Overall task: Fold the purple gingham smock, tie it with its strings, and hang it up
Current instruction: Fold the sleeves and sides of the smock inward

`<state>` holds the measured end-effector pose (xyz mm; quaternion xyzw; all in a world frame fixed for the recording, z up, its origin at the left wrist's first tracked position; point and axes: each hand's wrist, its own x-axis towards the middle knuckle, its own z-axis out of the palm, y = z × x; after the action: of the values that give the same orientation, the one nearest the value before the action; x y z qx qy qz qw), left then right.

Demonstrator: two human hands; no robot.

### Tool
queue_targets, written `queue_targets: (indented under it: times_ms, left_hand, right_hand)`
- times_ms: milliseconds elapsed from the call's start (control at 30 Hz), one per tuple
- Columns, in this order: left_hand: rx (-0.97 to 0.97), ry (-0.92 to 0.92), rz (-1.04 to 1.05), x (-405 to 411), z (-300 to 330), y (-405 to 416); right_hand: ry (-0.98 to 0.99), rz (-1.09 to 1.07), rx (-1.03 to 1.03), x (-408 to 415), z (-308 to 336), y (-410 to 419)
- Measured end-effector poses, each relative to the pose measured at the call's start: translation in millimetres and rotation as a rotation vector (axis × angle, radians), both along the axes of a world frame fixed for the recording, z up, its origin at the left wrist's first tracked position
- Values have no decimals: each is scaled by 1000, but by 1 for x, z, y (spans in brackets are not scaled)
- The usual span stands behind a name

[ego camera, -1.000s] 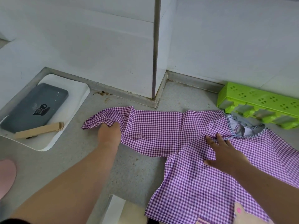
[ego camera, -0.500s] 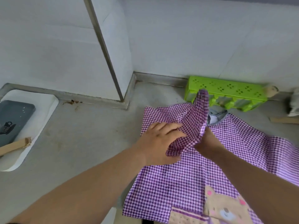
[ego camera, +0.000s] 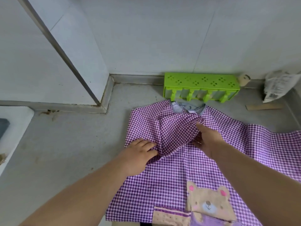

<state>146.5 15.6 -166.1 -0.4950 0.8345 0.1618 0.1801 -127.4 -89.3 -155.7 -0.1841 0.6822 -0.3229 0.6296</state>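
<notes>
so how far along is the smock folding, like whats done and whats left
Done: the left sleeve is folded in over the chest of the smock, which lies flat on the grey surface.
In hand: the left hand presses that fold flat while the right hand holds its end.
Left: the right sleeve is spread out unfolded, and no strings are tied. Hanging comes last.

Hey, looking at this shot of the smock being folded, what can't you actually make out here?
- The smock's tie strings: none shows in the head view.
- Right hand's fingertips: tucked under the folded sleeve, so its grip is unclear.
- The smock's lower hem and right sleeve: cut off by the frame edges.
- Dark tray: cut off by the left edge.
- Print on the white bag: too small to read.
</notes>
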Motion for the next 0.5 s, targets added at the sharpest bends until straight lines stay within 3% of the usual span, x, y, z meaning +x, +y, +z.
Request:
queue_targets:
  times_ms: [200, 400, 500]
  left_hand:
    - [4, -26, 40, -8, -3, -9]
    - [66, -63, 67, -11, -7, -20]
    - [121, -71, 99, -13, -9, -23]
  right_hand:
    - [55, 6, -16, -20, 8, 0]
    - [673, 352, 177, -85, 5, 11]
    - [825, 423, 201, -113, -1, 6]
